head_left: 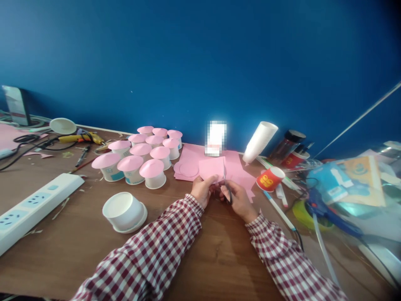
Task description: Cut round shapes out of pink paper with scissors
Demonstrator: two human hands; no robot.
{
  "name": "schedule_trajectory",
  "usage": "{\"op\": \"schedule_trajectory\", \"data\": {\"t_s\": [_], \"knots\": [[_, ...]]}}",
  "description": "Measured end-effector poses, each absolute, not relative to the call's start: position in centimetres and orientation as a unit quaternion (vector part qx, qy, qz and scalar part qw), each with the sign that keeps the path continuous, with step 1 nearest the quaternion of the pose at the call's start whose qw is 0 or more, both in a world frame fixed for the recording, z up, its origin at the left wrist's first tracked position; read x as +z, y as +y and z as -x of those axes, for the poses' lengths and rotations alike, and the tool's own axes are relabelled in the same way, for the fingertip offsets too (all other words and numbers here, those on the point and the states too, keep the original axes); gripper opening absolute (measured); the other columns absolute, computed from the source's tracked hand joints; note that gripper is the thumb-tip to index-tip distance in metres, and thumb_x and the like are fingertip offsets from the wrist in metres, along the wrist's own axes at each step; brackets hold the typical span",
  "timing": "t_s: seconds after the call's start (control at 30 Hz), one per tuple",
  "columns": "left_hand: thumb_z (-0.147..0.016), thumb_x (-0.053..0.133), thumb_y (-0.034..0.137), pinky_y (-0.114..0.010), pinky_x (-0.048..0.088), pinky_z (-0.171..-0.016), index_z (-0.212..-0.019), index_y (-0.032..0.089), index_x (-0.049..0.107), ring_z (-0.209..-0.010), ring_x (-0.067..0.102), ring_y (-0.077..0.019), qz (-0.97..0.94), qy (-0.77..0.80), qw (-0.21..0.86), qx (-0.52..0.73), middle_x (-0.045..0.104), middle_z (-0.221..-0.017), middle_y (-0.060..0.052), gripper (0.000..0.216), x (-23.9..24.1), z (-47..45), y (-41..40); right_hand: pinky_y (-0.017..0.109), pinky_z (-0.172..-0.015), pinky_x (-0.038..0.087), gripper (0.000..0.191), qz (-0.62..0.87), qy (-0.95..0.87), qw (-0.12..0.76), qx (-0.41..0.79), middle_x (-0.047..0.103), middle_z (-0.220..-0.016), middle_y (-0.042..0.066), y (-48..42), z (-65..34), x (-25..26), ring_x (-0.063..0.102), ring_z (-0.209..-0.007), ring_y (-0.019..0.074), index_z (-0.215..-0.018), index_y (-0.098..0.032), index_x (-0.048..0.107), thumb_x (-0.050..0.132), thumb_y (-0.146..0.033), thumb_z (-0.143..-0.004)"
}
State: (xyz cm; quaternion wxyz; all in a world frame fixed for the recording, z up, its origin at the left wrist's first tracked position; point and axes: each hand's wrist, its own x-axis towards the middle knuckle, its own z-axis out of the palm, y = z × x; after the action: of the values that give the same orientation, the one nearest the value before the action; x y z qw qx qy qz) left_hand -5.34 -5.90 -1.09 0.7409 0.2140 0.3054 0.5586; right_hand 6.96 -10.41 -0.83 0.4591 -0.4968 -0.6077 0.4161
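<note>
Pink paper (210,168) was pinched at its lower edge by the left hand (203,190), held just above the tabletop (216,246) near its middle. The right hand (238,200) was closed around the handles of scissors (226,184), whose blades met the sheet's right side. More pink sheets (233,165) lay flat directly behind. To the left stood a cluster of pink-capped white cups (142,156), with one upturned white cup (123,211) nearer. A red paper cup (270,179) lay tipped at right; a white power strip (34,205) occupied the left edge.
</note>
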Motion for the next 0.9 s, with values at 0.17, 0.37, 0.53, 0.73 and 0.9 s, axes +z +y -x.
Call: {"op": "schedule_trajectory", "data": {"t_s": [0.17,0.37,0.53,0.73,0.9], "knots": [[-0.055,0.077,0.016,-0.022,0.048,-0.054,-0.074,0.011,0.061,-0.063,0.066,-0.0168,-0.209,0.312,0.742,0.555,0.064,-0.067,-0.004,0.026,-0.95,5.38,-5.91,0.025,-0.053,0.046,0.03,0.497,-0.609,0.456,0.418,0.054,-0.064,-0.001,-10.48,-7.04,-0.78,0.053,-0.056,0.0124,-0.091,-0.016,0.055,0.053,-0.046,-0.084],[-0.055,0.077,0.015,-0.022,0.048,-0.055,-0.074,0.011,0.061,-0.062,0.065,-0.0157,-0.208,0.31,0.74,0.559,0.065,-0.068,-0.005,0.026,-0.9,5.4,-5.97,0.024,-0.049,0.044,0.033,0.506,-0.602,0.457,0.415,0.054,-0.062,-0.001,-10.39,-7.22,-1.05,0.052,-0.054,0.0124,-0.092,-0.017,0.058,0.054,-0.048,-0.083],[-0.056,0.076,0.014,-0.023,0.05,-0.056,-0.073,0.011,0.061,-0.061,0.065,-0.0151,-0.206,0.304,0.742,0.562,0.064,-0.067,-0.004,0.023,-0.87,5.37,-5.98,0.024,-0.049,0.043,0.032,0.509,-0.606,0.456,0.407,0.053,-0.059,-0.001,-10.34,-7.26,-1.11,0.052,-0.053,0.0127,-0.087,-0.017,0.059,0.054,-0.048,-0.083],[-0.055,0.076,0.013,-0.021,0.048,-0.053,-0.073,0.01,0.061,-0.06,0.064,-0.0142,-0.201,0.305,0.743,0.56,0.064,-0.067,-0.003,0.024,-0.78,5.37,-5.97,0.023,-0.048,0.043,0.031,0.508,-0.608,0.456,0.406,0.053,-0.059,-0.001,-10.37,-7.3,-1.02,0.052,-0.052,0.0121,-0.091,-0.017,0.06,0.054,-0.046,-0.084],[-0.056,0.075,0.012,-0.022,0.05,-0.054,-0.072,0.01,0.061,-0.057,0.063,-0.0132,-0.201,0.3,0.744,0.562,0.063,-0.065,-0.003,0.022,-0.65,5.41,-6.01,0.023,-0.048,0.043,0.031,0.507,-0.606,0.456,0.41,0.053,-0.059,-0.001,-10.36,-7.34,-1.09,0.052,-0.052,0.0126,-0.096,-0.016,0.061,0.055,-0.045,-0.084]]}}
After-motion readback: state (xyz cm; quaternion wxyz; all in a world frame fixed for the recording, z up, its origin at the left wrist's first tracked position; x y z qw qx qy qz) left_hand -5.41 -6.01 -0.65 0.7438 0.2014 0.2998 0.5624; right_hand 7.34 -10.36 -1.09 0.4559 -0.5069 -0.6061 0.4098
